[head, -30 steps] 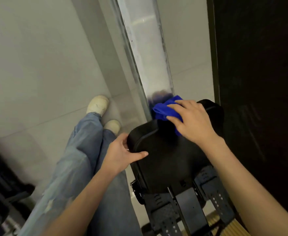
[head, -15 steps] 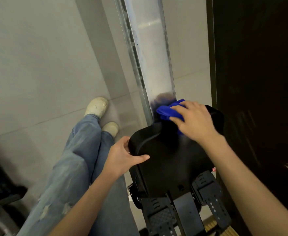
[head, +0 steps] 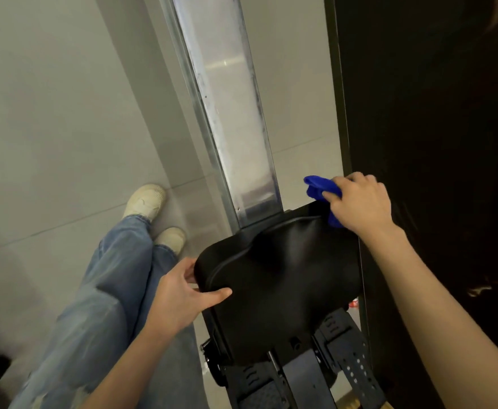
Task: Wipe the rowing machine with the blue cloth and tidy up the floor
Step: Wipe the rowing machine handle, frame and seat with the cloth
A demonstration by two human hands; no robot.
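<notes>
Black seat (head: pixel 277 276) on steel rail (head: pixel 230 113), both hands at it.
Right hand (head: pixel 359 202): fingers curled round the bunched blue cloth (head: pixel 320 185), held at the seat's far right corner, beside a dark panel (head: pixel 433 143). Left hand (head: pixel 180 296): grips the seat's left edge, thumb on top, fingers tucked under. Footrests (head: pixel 351 364): black, perforated, below the seat. Jeans (head: pixel 100 290) and pale shoes (head: pixel 146 200): on the grey tiled floor (head: pixel 50 128), left of the rail.

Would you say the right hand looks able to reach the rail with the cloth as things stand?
Probably yes: the right hand holds the cloth just beside the rail, with nothing between them.
</notes>
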